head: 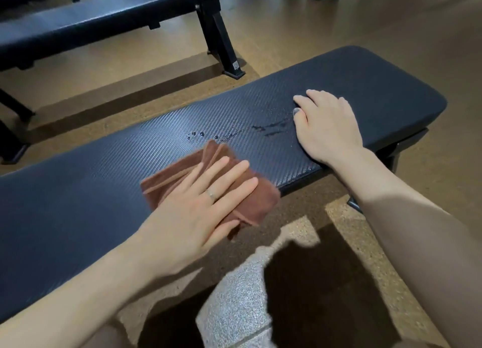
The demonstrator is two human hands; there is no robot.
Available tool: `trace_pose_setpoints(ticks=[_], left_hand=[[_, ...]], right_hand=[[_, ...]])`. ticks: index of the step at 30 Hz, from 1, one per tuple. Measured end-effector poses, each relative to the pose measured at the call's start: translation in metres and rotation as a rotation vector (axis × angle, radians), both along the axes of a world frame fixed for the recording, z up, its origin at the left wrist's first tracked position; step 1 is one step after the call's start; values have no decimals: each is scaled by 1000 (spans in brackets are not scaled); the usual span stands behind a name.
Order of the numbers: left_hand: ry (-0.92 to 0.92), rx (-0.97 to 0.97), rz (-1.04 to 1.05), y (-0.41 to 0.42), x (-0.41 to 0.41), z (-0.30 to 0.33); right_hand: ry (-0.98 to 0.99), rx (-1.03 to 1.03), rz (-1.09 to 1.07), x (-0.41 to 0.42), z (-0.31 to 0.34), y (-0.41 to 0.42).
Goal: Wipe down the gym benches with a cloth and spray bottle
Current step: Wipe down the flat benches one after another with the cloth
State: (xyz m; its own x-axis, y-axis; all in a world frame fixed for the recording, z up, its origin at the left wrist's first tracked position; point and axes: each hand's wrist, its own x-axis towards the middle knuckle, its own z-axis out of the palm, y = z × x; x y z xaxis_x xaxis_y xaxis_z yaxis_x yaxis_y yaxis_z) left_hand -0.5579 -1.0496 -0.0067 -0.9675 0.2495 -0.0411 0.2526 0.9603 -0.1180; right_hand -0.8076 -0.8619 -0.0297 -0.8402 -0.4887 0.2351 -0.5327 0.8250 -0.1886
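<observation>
While droplets (pixel 200 135) bead on the textured black bench (pixel 365 86), the left hand (pixel 193 212) presses a brown cloth (pixel 182 170) flat-fingered; the right hand (pixel 326 128) rests spread nearby. Another bench (pixel 104 16) stands behind on brown flooring (pixel 339 21).

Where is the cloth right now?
In the head view, the brown cloth lies on the near bench, pressed flat under the left hand, just below the spray droplets.

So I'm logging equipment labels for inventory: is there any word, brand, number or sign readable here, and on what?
None can be read.
Small white sticker on the far bench's leg: looks like a code square, too small and blurred to read.
Near bench, brown cloth: no text visible.
</observation>
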Motion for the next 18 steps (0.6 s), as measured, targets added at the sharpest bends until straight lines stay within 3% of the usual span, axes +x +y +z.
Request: trace_pose_setpoints(ticks=[4, 11, 14, 18], left_hand=[[-7, -28, 6, -34, 43, 1], [55, -49, 7, 25, -32, -6], [43, 28, 17, 56, -70, -5], [-25, 67, 39, 54, -66, 0]], right_hand=[[-5, 12, -14, 0, -2, -5], [56, -18, -15, 5, -2, -9], [51, -19, -17, 8, 1, -7], [3, -17, -19, 6, 7, -5]])
